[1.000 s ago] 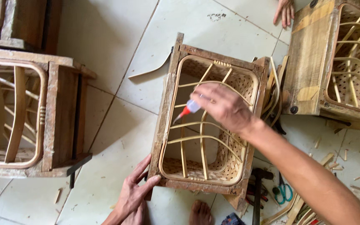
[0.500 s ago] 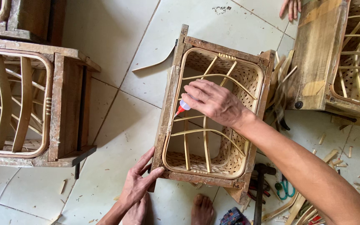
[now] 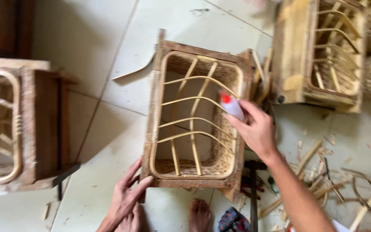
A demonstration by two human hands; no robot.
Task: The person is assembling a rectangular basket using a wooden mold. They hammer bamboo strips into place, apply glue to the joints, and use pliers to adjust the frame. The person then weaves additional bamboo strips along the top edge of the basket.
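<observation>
The right hand point(image 3: 258, 129) pinches a red-capped glue bottle point(image 3: 230, 105) at the right rim of the rattan crate point(image 3: 196, 120), the left hand point(image 3: 125, 195) spread against its corner, where a loose brace might let the crate slide, smearing glue

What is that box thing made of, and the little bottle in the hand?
The box frame looks like rough, unpainted wood, with bent rattan-like canes and woven wicker inside: pale tan, matte. The small bottle in the right hand seems white plastic with a red tip, though it is blurred.
</observation>
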